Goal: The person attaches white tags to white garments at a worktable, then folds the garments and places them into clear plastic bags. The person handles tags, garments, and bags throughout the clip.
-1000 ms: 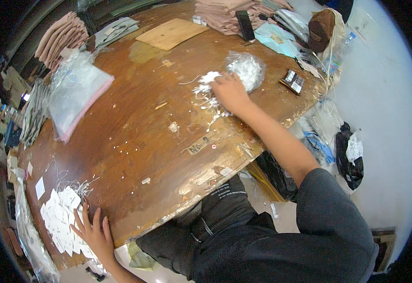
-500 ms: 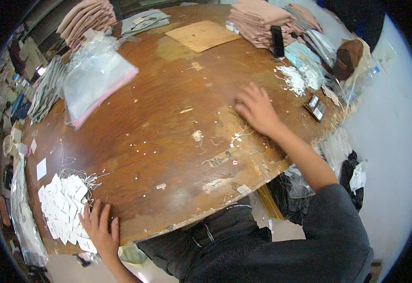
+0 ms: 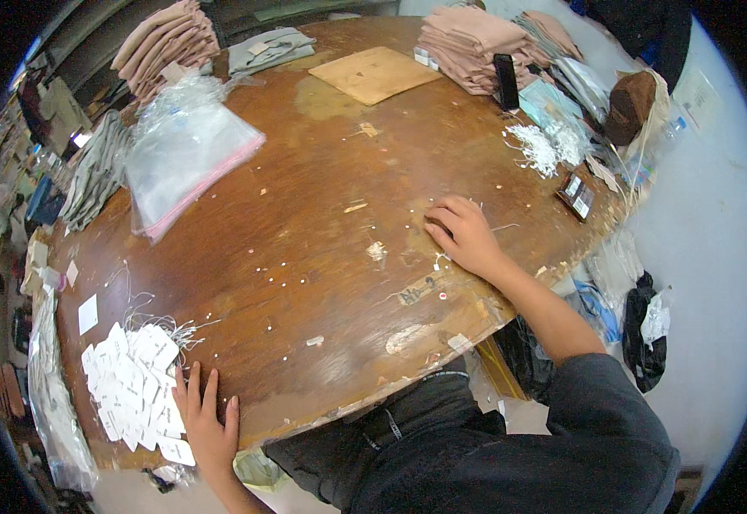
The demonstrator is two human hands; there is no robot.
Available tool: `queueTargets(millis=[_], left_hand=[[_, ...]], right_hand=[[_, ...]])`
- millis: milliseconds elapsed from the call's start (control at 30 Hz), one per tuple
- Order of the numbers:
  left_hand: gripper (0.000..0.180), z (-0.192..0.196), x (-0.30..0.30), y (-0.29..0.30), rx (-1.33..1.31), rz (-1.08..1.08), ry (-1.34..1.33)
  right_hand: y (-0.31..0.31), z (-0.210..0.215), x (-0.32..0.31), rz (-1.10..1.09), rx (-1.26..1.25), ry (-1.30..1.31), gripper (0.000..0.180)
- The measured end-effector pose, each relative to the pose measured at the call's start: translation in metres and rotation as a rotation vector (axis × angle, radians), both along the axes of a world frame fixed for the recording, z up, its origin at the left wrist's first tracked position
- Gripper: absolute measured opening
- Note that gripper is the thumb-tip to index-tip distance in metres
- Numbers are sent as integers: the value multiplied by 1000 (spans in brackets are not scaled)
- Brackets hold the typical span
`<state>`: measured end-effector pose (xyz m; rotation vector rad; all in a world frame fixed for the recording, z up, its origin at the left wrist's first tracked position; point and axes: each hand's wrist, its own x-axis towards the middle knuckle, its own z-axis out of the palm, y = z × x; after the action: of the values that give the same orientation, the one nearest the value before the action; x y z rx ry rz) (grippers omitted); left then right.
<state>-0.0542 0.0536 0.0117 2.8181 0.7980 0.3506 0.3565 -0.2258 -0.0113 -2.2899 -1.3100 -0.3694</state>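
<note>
Tags (image 3: 129, 390) beside left hand (image 3: 212, 433), fingers spread, empty, right hand (image 3: 467, 237) curled, hold unclear

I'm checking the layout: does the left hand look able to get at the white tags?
Probably yes: the left hand lies beside the white tags, fingers spread, with nothing visible in between.

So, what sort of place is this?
Probably a garment finishing or packing workshop: there are pale pink stacks of folded fabric, a pile of flat white tags with strings, and clear plastic bags with pink edging.
</note>
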Motion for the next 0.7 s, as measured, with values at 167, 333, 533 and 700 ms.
queueTargets(millis=[167, 333, 533, 700], left_hand=[[46, 0, -5, -1, 27, 17, -10], [48, 0, -9, -2, 105, 122, -3], [55, 5, -5, 2, 48, 222, 88], [58, 6, -1, 8, 41, 212, 148]], right_hand=[[2, 6, -8, 41, -82, 33, 33], [6, 25, -20, 366, -351, -26, 60], [13, 33, -25, 533, -538, 4, 69], [11, 30, -16, 540, -547, 55, 69]])
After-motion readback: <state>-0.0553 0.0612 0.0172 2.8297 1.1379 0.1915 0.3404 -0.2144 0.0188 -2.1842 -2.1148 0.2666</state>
